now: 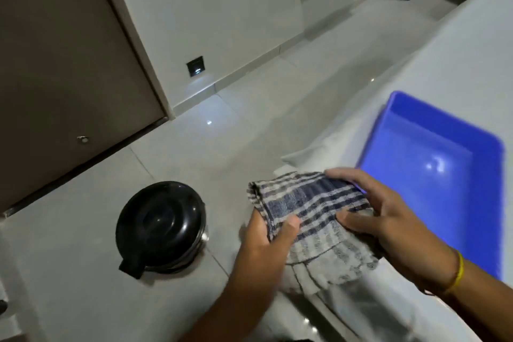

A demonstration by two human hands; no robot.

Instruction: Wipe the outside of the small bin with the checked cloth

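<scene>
Right now both hands clamp the checked cloth (311, 219), left hand (266, 241) and right hand (388, 214); small bin (162, 226) waits on the floor at nine o'clock. Loose hanging folds could drag and snag its pedal.

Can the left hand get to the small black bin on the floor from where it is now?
Probably yes: bare floor lies between the left hand and the small bin, but it grips the checked cloth with the right hand.
</scene>
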